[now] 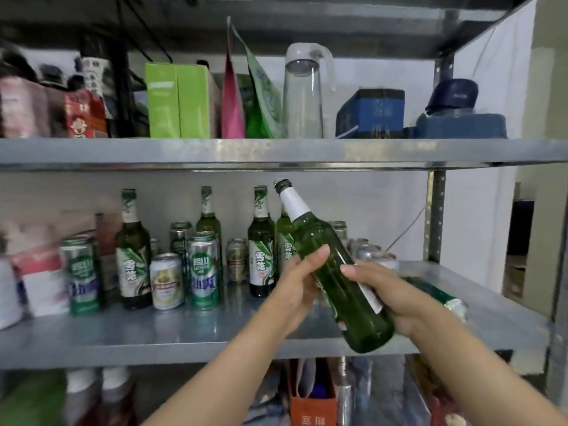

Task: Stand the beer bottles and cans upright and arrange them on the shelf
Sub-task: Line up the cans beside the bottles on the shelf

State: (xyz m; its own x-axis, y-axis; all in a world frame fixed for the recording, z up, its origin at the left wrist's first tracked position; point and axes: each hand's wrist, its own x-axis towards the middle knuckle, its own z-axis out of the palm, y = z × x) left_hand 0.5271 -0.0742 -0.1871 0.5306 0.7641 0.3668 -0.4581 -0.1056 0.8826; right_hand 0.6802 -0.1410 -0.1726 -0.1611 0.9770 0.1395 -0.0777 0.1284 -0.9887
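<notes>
The left hand (pixel 296 284) wrapped the green bottle (pixel 316 238) at mid-body, thumb over the glass, while the right hand (pixel 399 298) curled round its lower half by the label; 2 grips likely steadied the swing toward vertical. The bottle hung tilted, neck up-left, base over the front of the shelf (pixel 184 333). Upright bottles (pixel 261 250) and cans (pixel 204 272) stood to the left; 1 lying bottle (pixel 436 292) rested flat behind the right hand.

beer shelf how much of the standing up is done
Done: several green glass bottles and printed cans stand upright on the grey metal shelf. In hand: left hand and right hand grip a tilted white-necked green bottle. Left: another green bottle lying on its side behind the right hand.
</notes>
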